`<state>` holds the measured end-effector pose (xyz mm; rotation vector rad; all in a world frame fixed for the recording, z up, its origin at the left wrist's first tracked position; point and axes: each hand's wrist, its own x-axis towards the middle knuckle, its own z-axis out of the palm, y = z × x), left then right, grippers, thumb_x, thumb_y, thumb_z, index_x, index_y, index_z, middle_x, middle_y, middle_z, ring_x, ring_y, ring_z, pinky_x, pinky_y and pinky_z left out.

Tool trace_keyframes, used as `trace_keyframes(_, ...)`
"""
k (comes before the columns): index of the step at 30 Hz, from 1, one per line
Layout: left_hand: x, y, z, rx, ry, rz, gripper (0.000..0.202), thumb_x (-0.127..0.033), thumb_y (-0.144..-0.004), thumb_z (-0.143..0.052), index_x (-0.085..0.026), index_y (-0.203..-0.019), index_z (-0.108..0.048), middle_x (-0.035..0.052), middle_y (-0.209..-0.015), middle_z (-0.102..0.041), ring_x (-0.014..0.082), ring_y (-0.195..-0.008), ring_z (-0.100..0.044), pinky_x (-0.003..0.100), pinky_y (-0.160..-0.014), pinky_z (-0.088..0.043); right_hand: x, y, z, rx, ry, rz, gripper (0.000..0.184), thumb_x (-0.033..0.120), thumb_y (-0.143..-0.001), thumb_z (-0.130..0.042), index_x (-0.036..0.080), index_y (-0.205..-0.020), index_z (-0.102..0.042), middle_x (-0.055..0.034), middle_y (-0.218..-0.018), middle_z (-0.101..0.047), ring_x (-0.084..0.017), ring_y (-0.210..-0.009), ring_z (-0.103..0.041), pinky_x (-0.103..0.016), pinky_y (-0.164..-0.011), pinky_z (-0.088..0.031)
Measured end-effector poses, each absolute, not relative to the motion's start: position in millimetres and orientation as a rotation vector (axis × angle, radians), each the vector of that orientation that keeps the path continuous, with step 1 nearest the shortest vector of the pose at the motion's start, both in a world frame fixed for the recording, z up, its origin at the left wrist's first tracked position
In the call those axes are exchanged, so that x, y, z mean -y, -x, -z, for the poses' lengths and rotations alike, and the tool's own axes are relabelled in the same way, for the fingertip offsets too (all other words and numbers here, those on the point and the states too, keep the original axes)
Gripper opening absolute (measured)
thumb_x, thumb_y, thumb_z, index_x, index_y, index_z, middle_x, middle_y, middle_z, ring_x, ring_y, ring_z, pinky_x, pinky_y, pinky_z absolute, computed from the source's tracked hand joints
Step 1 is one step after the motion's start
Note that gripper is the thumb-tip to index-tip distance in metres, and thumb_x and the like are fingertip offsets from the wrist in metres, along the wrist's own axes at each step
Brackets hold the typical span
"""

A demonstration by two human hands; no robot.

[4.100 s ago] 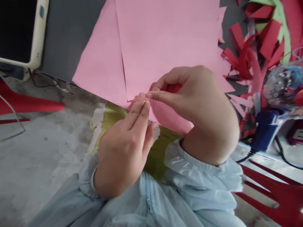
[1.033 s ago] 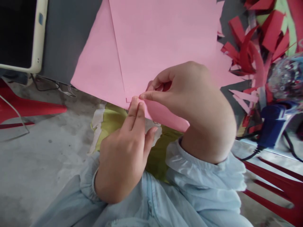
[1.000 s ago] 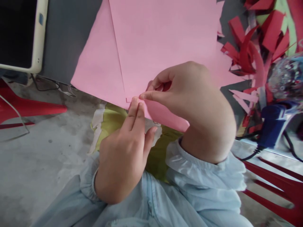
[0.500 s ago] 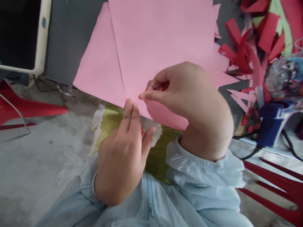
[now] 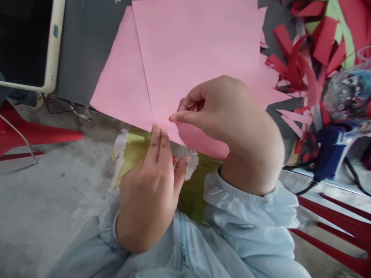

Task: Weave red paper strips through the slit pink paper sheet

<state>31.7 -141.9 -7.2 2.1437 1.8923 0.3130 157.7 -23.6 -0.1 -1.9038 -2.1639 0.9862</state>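
A large pink paper sheet (image 5: 197, 46) lies on the grey table (image 5: 84, 46), overlapping a second pink sheet (image 5: 121, 88), and its near corner overhangs the table edge above my lap. My right hand (image 5: 232, 116) is closed in a pinch on that near edge, forefinger pointing left. My left hand (image 5: 147, 197) is just below the edge, its fingers pressed together with the tips touching the paper's corner and the thumb tucked beside them. A small red bit shows between thumb and fingers; I cannot make out what it is.
A heap of red and pink paper strips (image 5: 301, 58) covers the table's right side. Beside it are a clear glittery ball (image 5: 348, 96) and a blue corded tool (image 5: 327, 150). A cream-framed screen (image 5: 53, 46) sits at the left. A red plastic piece (image 5: 37, 135) lies on the concrete floor.
My left fingertips have slid down and left, away from my right forefinger, to the paper's corner. My right hand has kept its pinch in place.
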Motion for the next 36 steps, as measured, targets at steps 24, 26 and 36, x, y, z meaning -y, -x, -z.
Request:
trace_keyframes(24,138,-37,13,-1.814,-2.162,-0.360,0.044,-0.033,-0.102,-0.048,-0.004,-0.135,-0.056,0.0117,-0.143,-0.055,0.0228,-0.093,-0.075,0.032,-0.063,-0.059,24,-157,-2,2.285,1.850,-0.961,0.017,0.028,-0.081,-0.063,0.022,-0.067,-0.067,-0.0032,-0.072,-0.069,-0.017,-0.063,-0.055,-0.035,-0.063,-0.041)
trace_keyframes(26,138,-37,13,-1.829,-2.160,-0.370,0.045,-0.034,-0.102,-0.049,-0.004,-0.135,-0.056,0.0117,-0.143,-0.056,0.0228,-0.094,-0.074,0.032,-0.065,-0.059,23,-160,-3,2.307,1.828,-0.975,0.018,0.032,-0.083,-0.064,0.022,-0.068,-0.067,-0.0036,-0.076,-0.071,-0.019,-0.068,-0.058,-0.036,-0.065,-0.043)
trace_keyframes(36,138,-36,13,-1.845,-2.116,-0.379,0.043,-0.032,-0.102,-0.049,-0.005,-0.135,-0.056,0.0109,-0.144,-0.055,0.0221,-0.094,-0.074,0.032,-0.066,-0.058,22,-184,-5,2.207,1.940,-0.945,0.019,0.034,-0.079,-0.073,0.022,-0.065,-0.069,-0.0029,-0.075,-0.073,-0.022,-0.074,-0.066,-0.036,-0.069,-0.048)
